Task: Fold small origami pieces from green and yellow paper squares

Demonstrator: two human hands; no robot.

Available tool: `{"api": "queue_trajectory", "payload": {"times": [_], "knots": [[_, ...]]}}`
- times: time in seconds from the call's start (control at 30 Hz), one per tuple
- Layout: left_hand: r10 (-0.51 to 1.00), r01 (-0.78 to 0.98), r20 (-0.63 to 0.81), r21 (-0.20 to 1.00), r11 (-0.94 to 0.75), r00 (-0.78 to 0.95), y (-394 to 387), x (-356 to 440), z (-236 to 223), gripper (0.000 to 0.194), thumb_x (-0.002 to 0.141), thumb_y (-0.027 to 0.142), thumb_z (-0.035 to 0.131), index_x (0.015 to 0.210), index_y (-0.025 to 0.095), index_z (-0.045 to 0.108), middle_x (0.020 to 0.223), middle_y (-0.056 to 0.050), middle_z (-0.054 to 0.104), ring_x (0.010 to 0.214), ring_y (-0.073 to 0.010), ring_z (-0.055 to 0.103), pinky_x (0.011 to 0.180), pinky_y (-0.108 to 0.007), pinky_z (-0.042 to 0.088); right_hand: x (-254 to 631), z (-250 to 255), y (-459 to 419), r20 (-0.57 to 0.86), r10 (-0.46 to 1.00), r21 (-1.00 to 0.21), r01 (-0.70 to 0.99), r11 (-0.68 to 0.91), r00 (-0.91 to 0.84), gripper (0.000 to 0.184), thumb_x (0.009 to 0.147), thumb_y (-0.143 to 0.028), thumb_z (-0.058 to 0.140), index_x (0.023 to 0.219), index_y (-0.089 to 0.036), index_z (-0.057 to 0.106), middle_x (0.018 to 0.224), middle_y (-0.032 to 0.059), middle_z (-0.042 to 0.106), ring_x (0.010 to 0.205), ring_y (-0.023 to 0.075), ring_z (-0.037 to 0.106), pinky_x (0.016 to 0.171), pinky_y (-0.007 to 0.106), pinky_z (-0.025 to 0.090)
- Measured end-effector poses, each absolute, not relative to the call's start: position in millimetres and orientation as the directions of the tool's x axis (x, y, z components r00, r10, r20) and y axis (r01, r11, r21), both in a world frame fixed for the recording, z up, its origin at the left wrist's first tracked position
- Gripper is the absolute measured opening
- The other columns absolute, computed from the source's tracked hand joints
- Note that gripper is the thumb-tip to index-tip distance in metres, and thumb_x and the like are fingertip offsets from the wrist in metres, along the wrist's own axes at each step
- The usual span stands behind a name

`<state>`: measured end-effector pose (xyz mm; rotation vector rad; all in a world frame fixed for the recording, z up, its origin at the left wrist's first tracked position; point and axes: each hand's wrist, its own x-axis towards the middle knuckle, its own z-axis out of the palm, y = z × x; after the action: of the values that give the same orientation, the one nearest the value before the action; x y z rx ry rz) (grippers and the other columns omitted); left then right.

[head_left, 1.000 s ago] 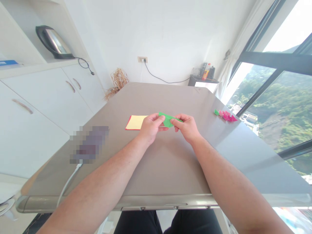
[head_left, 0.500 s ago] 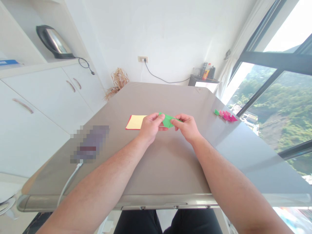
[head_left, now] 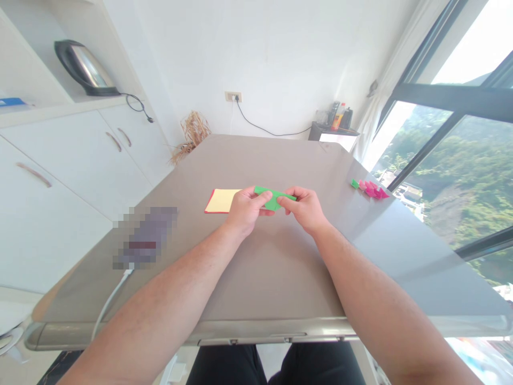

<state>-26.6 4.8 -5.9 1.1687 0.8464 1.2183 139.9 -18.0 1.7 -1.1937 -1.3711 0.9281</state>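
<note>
A folded green paper (head_left: pixel 273 198) is pinched between both hands just above the middle of the grey table (head_left: pixel 256 267). My left hand (head_left: pixel 246 209) grips its left end with thumb and fingers closed. My right hand (head_left: pixel 305 208) grips its right end the same way. Just left of my left hand, a stack of yellow paper with a red edge (head_left: pixel 221 201) lies flat on the table.
Small folded pink and green paper pieces (head_left: pixel 371 189) sit near the table's right edge by the window. A blurred object (head_left: pixel 143 238) with a white cable lies at the left. White cabinets with a kettle (head_left: pixel 82 65) stand at the left.
Both hands have shifted the green paper slightly; its left end now sticks out a bit further left above my left fingers. The hands stay in the same spot.
</note>
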Motion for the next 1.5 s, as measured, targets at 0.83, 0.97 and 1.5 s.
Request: {"api": "queue_trajectory", "payload": {"times": [0.83,0.97,1.5], "knots": [[0.984,-0.358,0.053,0.934,0.012,0.170,3.9,-28.3,-2.9,0.032,0.065,0.031,0.086,0.076,0.018,0.059,0.076,-0.002,0.070,0.074,-0.0191,0.069,0.071,-0.038,0.060,141.0,3.2,-18.0,0.213,0.976,-0.975,-0.057,0.215,0.038,0.022,0.072,-0.039,0.081,0.068,-0.020,0.070,0.062,0.0012,0.069,0.057,0.0138,0.061,0.063,0.032,0.053],[0.976,-0.375,0.049,0.926,0.034,0.210,4.7,-29.0,-2.4,0.030,0.065,0.030,0.085,0.078,0.017,0.061,0.078,-0.003,0.071,0.072,-0.0181,0.069,0.071,-0.037,0.060,141.8,2.5,-16.9,0.216,0.976,-0.972,-0.086,0.218,0.033,0.019,0.070,-0.036,0.082,0.070,-0.020,0.071,0.060,0.0001,0.068,0.056,0.0134,0.061,0.062,0.032,0.054],[0.964,-0.309,0.154,0.947,-0.082,0.216,4.1,-29.3,-2.0,0.032,0.065,0.032,0.087,0.078,0.015,0.062,0.073,-0.001,0.068,0.073,-0.0187,0.069,0.070,-0.039,0.062,144.0,9.4,-18.5,0.125,0.992,-0.966,-0.228,0.124,0.012,0.026,0.067,-0.039,0.086,0.075,-0.018,0.073,0.060,0.0023,0.071,0.057,0.0152,0.066,0.061,0.031,0.058]]}}
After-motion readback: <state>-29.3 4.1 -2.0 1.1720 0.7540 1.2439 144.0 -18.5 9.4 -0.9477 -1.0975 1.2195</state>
